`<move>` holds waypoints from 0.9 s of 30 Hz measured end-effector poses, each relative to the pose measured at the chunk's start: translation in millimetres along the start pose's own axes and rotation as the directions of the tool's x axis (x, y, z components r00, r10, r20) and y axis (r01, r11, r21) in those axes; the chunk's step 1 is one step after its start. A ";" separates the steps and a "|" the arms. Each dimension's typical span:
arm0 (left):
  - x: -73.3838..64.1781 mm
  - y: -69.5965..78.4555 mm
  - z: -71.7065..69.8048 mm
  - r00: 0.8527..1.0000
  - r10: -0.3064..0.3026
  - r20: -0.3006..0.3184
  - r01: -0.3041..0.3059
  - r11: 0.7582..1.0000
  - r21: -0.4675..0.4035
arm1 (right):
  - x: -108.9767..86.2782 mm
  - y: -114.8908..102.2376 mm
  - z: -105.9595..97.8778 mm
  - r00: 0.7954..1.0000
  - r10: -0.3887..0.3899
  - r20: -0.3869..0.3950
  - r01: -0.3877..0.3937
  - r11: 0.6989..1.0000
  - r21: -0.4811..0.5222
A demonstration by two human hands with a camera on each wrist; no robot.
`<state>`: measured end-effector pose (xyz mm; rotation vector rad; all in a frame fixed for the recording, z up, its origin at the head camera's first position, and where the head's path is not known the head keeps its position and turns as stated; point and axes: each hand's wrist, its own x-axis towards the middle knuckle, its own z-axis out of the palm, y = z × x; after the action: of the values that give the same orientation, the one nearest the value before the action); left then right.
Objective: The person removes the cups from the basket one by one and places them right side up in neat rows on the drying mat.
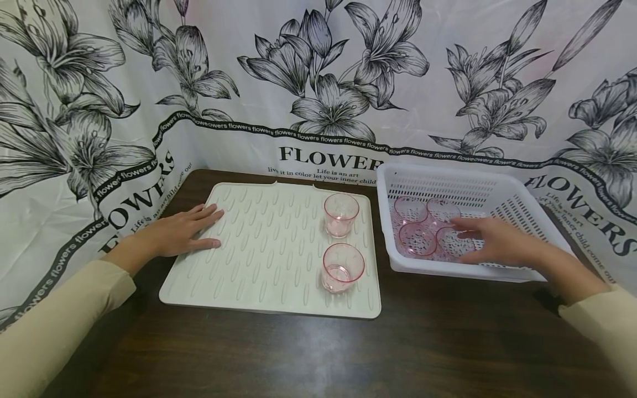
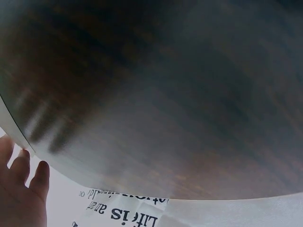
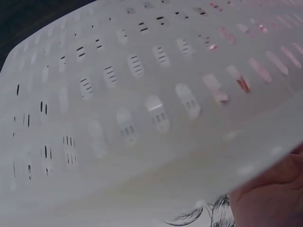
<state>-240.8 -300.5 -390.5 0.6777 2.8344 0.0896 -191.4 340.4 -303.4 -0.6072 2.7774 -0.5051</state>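
My left hand (image 1: 181, 231) rests with straight, spread fingers on the left edge of a white drying mat (image 1: 264, 249) patterned with raised ovals. Two clear pink-rimmed glasses stand upright near the mat's right side, a far glass (image 1: 341, 213) and a near glass (image 1: 342, 268). Over at the right, my right hand (image 1: 497, 240) reaches into a white plastic basket (image 1: 448, 269). Its thumb and fingers are spread apart at the rim of the front right glass (image 1: 450, 250) there. More pink-rimmed glasses (image 1: 417, 240) sit beside it in the basket. The right wrist view shows mostly slotted basket wall (image 3: 142, 113).
A dark wooden table (image 1: 308, 354) lies under everything. Behind it hangs a white cloth (image 1: 214, 146) with black flower prints and lettering, reaching the table's back and left edges. The basket stands close to the mat's right edge.
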 end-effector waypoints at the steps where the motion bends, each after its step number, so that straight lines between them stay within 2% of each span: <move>1: -0.2 0.3 -0.1 1.000 0.000 -0.001 0.000 1.000 0.001 | 0.3 -0.6 0.5 1.000 -0.002 -0.001 0.002 1.000 -0.008; 14: -1.6 0.9 -1.6 1.000 0.008 -0.001 -0.008 1.000 -0.006 | -3.5 0.0 -3.9 1.000 -0.018 -0.003 0.018 1.000 -0.024; 27: -2.0 -1.9 -0.5 1.000 0.021 -0.005 -0.021 1.000 -0.005 | -8.7 -11.7 -33.0 0.999 0.000 -0.032 -0.001 0.999 -0.055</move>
<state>-240.1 -303.2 -389.8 0.7073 2.8316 0.1015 -189.9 343.5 -267.5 -0.6158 2.8295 -0.4439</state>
